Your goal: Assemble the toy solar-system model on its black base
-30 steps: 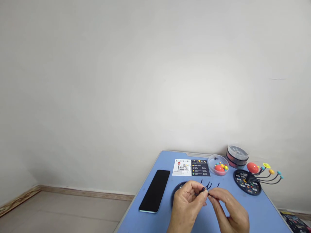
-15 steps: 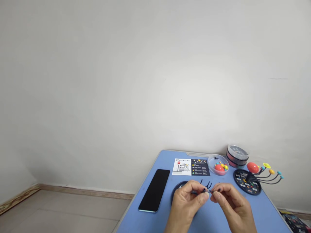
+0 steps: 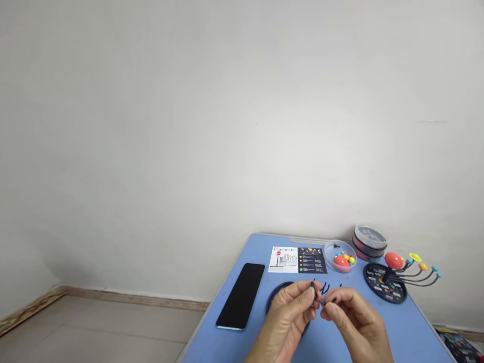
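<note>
Low over the blue table, my left hand (image 3: 289, 313) pinches a small black plastic piece (image 3: 313, 286) that stands up between thumb and fingers. My right hand (image 3: 357, 317), also closed, grips a thin black rod (image 3: 323, 302) whose near end reaches my left fingertips. Whether the two parts are joined I cannot tell. Partly hidden behind my left hand lies a round black base (image 3: 275, 292). Thin curved black arms (image 3: 325, 288) stick up just beyond my fingers.
A phone (image 3: 241, 296) lies left on the blue table (image 3: 212, 348). Behind are an instruction sheet (image 3: 283, 260), a clear dish (image 3: 328, 247) with coloured balls, and stacked round containers (image 3: 369, 243). At right stands an assembled solar system model (image 3: 385, 285), its arms overhanging the edge.
My left hand has turned and shifted slightly, and the black piece in it now points upward. My right hand has moved a little to the left.
</note>
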`<state>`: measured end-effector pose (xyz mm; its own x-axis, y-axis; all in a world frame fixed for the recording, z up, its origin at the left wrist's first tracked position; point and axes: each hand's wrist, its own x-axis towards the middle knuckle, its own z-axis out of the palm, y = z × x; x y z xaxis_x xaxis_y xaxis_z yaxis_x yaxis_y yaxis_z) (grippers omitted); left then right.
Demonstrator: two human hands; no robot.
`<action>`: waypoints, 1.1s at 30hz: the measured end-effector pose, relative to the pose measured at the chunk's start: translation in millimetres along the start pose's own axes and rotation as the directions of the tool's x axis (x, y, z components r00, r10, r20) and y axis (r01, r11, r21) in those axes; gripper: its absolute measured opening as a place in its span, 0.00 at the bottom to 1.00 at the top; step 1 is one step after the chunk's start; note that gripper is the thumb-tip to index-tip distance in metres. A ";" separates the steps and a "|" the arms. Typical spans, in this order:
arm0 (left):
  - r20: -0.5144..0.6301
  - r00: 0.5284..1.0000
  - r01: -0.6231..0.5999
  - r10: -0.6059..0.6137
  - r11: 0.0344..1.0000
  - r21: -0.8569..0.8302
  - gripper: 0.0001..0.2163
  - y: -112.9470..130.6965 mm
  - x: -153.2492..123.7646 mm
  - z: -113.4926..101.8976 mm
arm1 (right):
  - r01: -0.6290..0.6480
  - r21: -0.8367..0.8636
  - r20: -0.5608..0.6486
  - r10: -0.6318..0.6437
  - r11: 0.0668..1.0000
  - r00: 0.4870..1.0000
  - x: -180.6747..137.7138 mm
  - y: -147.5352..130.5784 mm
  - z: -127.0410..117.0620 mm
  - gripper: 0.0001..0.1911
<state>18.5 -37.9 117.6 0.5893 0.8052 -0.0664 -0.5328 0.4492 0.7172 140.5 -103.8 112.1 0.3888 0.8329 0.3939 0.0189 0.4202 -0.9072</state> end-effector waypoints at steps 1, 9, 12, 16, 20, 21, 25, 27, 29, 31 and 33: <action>-0.007 1.000 0.001 -0.001 1.000 0.011 0.16 0.7 -0.7 0.2 | 0.003 -0.012 -0.001 -0.003 1.000 1.000 0.2 0.6 -1.0 0.11; -0.022 0.998 -0.056 0.061 0.979 0.195 0.17 1.5 -2.7 -1.3 | 0.111 -0.160 0.117 -0.093 0.981 0.989 6.7 6.6 -15.7 0.08; 0.025 0.987 -0.157 0.159 0.919 0.362 0.17 1.1 -3.1 -3.5 | 0.127 -0.188 0.046 -0.121 0.974 0.992 6.4 5.7 -15.2 0.09; 0.110 0.937 -0.342 0.332 0.804 0.486 0.14 -0.1 -3.6 -5.7 | 0.161 -0.218 -0.021 -0.170 0.963 0.985 4.3 3.2 -10.6 0.10; 0.175 0.914 -0.402 0.367 0.758 0.514 0.13 0.7 -2.6 -7.8 | 0.229 -0.264 -0.007 -0.239 0.937 0.971 5.9 4.5 -11.9 0.08; 0.194 0.911 -0.410 0.364 0.746 0.524 0.13 1.4 -2.4 -8.6 | 0.255 -0.277 0.013 -0.262 0.926 0.965 6.9 5.3 -13.5 0.07; 0.263 0.907 -0.421 0.330 0.705 0.570 0.12 2.8 -3.0 -12.6 | 0.358 -0.326 0.131 -0.333 0.875 0.934 10.4 7.8 -21.9 0.04; 0.248 0.913 -0.408 0.325 0.719 0.563 0.12 1.3 -3.7 -14.1 | 0.382 -0.331 0.160 -0.348 0.863 0.924 10.1 9.0 -23.9 0.04; 0.203 0.926 -0.377 0.318 0.759 0.532 0.12 -1.2 -4.2 -14.6 | 0.391 -0.316 0.177 -0.351 0.865 0.919 7.9 10.6 -22.4 0.04; 0.157 0.939 -0.344 0.307 0.795 0.500 0.11 -3.9 -4.4 -13.9 | 0.371 -0.292 0.141 -0.344 0.881 0.928 4.3 12.9 -17.2 0.03; 0.129 0.939 -0.340 0.319 0.803 0.490 0.10 -6.2 -4.5 -12.2 | 0.327 -0.264 0.046 -0.327 0.907 0.944 0.6 15.8 -10.0 0.05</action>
<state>11.8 -39.6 105.0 0.4618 0.8493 0.2558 -0.3304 -0.1029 0.9382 150.2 -100.3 96.5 0.3185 0.6653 0.6752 0.3873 0.5588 -0.7333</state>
